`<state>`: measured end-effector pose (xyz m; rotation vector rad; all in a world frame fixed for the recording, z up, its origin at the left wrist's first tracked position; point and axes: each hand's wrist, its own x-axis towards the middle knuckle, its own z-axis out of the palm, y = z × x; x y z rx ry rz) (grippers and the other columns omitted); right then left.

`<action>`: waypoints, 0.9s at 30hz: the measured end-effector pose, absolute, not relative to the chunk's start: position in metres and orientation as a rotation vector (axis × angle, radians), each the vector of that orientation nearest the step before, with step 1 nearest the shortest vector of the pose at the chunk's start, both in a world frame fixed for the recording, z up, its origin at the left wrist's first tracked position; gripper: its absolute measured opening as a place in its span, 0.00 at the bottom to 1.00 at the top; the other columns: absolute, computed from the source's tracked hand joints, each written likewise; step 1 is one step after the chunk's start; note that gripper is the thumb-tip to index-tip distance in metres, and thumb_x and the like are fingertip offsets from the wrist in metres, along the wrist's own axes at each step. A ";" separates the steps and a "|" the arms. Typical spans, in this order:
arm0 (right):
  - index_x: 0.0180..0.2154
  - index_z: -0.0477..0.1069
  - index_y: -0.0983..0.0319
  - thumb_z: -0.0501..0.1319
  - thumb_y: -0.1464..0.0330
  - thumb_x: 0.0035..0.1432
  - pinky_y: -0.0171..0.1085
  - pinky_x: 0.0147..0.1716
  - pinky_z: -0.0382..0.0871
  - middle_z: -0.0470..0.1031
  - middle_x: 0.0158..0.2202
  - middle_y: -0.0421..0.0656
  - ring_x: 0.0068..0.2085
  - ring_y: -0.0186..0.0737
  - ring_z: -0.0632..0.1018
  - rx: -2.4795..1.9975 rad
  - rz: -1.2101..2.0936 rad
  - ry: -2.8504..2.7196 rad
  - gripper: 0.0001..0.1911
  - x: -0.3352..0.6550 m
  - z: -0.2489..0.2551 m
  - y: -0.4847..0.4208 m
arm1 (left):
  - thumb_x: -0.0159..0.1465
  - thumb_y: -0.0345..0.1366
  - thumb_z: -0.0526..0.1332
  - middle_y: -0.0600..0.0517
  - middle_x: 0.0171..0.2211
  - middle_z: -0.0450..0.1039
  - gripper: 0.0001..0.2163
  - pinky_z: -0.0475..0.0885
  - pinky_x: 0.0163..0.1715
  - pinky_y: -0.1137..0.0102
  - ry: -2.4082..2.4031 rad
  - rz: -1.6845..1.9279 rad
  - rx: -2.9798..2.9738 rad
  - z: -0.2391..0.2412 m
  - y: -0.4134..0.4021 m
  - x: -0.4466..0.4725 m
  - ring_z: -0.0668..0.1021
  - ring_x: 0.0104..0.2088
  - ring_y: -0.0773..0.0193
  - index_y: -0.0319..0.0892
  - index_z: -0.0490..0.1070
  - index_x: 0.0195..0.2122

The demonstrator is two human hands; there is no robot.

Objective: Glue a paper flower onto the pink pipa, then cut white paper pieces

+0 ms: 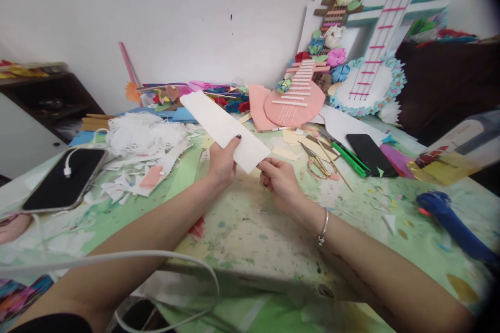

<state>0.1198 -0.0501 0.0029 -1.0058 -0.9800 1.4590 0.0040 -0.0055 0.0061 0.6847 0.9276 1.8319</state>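
A long white strip of paper (224, 127) is held up above the table, slanting from upper left to lower right. My left hand (223, 162) grips its lower edge near the middle, thumb on top. At the strip's lower right corner, my right hand (280, 179) pinches the paper between thumb and finger. Beyond the right hand lie gold-handled scissors (318, 164) and a thin wooden stick (339, 171). A light green paper strip (187, 169) rests on the table behind the left wrist.
Left are a phone (64, 179), tangled white string (142, 132) and paper scraps (125, 184). A white cable (156, 254) loops in front. Paper instruments (295, 101) stand against the wall. Right are a green cutter (349, 158), a black phone (369, 153), a bottle (457, 151) and a blue-handled tool (449, 218).
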 end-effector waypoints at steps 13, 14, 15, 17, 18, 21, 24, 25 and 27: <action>0.22 0.68 0.64 0.64 0.72 0.42 0.32 0.26 0.68 0.69 0.20 0.38 0.22 0.29 0.72 -0.879 1.567 -0.855 0.05 0.116 -0.001 -0.046 | 0.52 0.26 0.64 0.48 0.36 0.78 0.08 0.76 0.39 0.67 0.916 1.818 0.688 0.004 -0.006 0.005 0.79 0.38 0.59 0.37 0.72 0.35; 0.22 0.68 0.64 0.64 0.72 0.42 0.32 0.26 0.68 0.69 0.20 0.38 0.22 0.29 0.72 -0.876 1.571 -0.851 0.05 0.116 0.000 -0.046 | 0.52 0.26 0.64 0.48 0.36 0.78 0.08 0.76 0.39 0.67 0.914 1.817 0.690 0.005 -0.006 0.005 0.79 0.38 0.59 0.37 0.72 0.35; 0.21 0.68 0.64 0.64 0.72 0.43 0.32 0.26 0.69 0.69 0.20 0.38 0.22 0.29 0.72 -0.873 1.573 -0.847 0.05 0.116 0.000 -0.046 | 0.52 0.26 0.64 0.48 0.36 0.78 0.08 0.76 0.39 0.67 0.912 1.816 0.689 0.005 -0.006 0.005 0.79 0.37 0.59 0.37 0.72 0.35; 0.21 0.67 0.64 0.64 0.73 0.43 0.32 0.27 0.70 0.69 0.20 0.38 0.22 0.29 0.72 -0.863 1.576 -0.833 0.05 0.116 0.001 -0.046 | 0.53 0.25 0.63 0.48 0.36 0.78 0.08 0.76 0.40 0.66 0.908 1.813 0.680 0.005 -0.006 0.005 0.79 0.37 0.59 0.37 0.72 0.35; 0.20 0.67 0.64 0.64 0.74 0.43 0.31 0.26 0.70 0.69 0.20 0.38 0.22 0.29 0.72 -0.858 1.576 -0.825 0.05 0.116 0.001 -0.046 | 0.53 0.25 0.63 0.48 0.36 0.78 0.08 0.76 0.40 0.66 0.907 1.812 0.676 0.005 -0.006 0.005 0.79 0.36 0.60 0.37 0.72 0.35; 0.20 0.67 0.64 0.63 0.74 0.42 0.31 0.27 0.70 0.70 0.20 0.38 0.23 0.29 0.73 -0.849 1.575 -0.816 0.05 0.115 -0.001 -0.046 | 0.53 0.25 0.63 0.48 0.36 0.78 0.08 0.76 0.40 0.66 0.902 1.815 0.667 0.005 -0.006 0.006 0.79 0.36 0.60 0.36 0.72 0.35; 0.20 0.68 0.64 0.64 0.74 0.40 0.31 0.27 0.70 0.70 0.20 0.38 0.23 0.29 0.73 -0.839 1.566 -0.824 0.05 0.115 -0.002 -0.046 | 0.53 0.25 0.63 0.47 0.37 0.78 0.08 0.76 0.40 0.66 0.897 1.834 0.654 0.005 -0.005 0.005 0.79 0.36 0.60 0.36 0.72 0.35; 0.20 0.68 0.64 0.64 0.74 0.40 0.31 0.26 0.69 0.70 0.20 0.38 0.23 0.29 0.73 -0.835 1.563 -0.828 0.05 0.116 -0.003 -0.047 | 0.53 0.25 0.64 0.47 0.37 0.78 0.08 0.76 0.40 0.66 0.895 1.840 0.645 0.005 -0.004 0.004 0.79 0.36 0.61 0.36 0.73 0.35; 0.21 0.69 0.65 0.66 0.72 0.40 0.31 0.26 0.69 0.70 0.20 0.37 0.23 0.29 0.73 -0.831 1.557 -0.834 0.06 0.116 -0.002 -0.047 | 0.53 0.24 0.63 0.48 0.36 0.78 0.07 0.76 0.40 0.67 0.887 1.851 0.616 0.005 -0.003 0.002 0.79 0.35 0.62 0.36 0.72 0.34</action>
